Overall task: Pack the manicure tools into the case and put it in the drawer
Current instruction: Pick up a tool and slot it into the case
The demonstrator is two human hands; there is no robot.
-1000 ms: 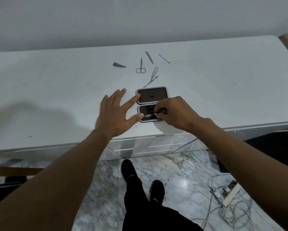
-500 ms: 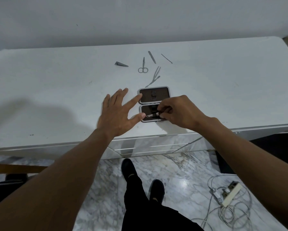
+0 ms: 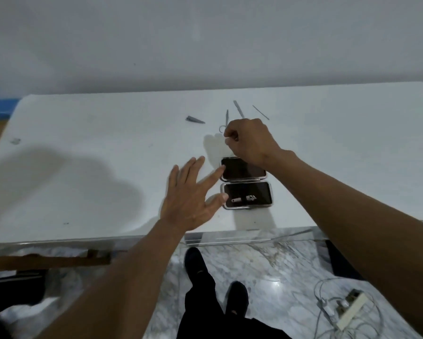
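In the head view the step in hand is the packing itself, and it seems to be at its beginning. The case (image 3: pixel 245 179) lies open near the front edge of the white tabletop (image 3: pixel 83 167), a little right of the middle of the frame, with its two dark halves one above the other. The lower half (image 3: pixel 257 192) holds one small silver tool (image 3: pixel 242 199), lying across near its left side. The upper half (image 3: pixel 242 171) looks empty where it shows; the right wrist covers its upper right corner.

The left hand (image 3: pixel 188 199) is flat and spread wide. Its index finger touches the left edge of the upper half and its thumb touches the left edge of the lower half, so it steadies the case.

The right hand (image 3: pixel 249 140) is above the case in the frame, among the loose tools, with the fingers curled together. I cannot tell if they already pinch a tool; a small glint shows at the fingertips, nothing more.

Loose on the tabletop are the scissors (image 3: pixel 226 117) just beside this hand, a flat file (image 3: pixel 238 109), a thin pick (image 3: pixel 260 112) and, more to the left, a dark wedge-shaped tool (image 3: pixel 195 119).

As I judge it, the next move asks for a fine pinch on one thin flat tool, then carrying it back into a free place in the case.
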